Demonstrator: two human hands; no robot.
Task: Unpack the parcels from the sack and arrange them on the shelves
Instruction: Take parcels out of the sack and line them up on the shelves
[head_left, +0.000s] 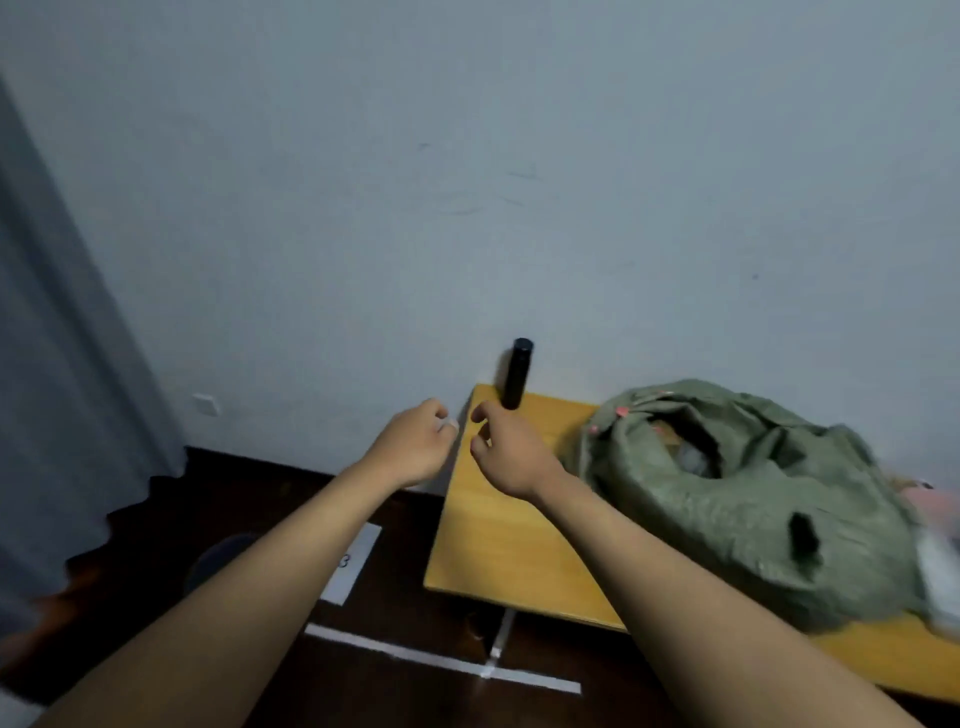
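Note:
A crumpled green sack (737, 514) lies on the wooden table (498, 545) with its mouth open upward, and pale parcels (691, 460) show inside it. My left hand (415, 449) hovers beyond the table's left edge with its fingers curled in; a small white bit shows at its fingertips and I cannot tell what it is. My right hand (511, 457) is over the table's far left corner, fingers loosely curled and holding nothing, just in front of a black bottle. No shelves are in view.
The black cylindrical bottle (517, 371) stands upright at the table's far corner against the grey wall. A grey curtain (57, 389) hangs at the left. White tape lines (441, 657) and a white sheet (353, 564) lie on the dark floor. Pink and white items (935, 551) sit at the right edge.

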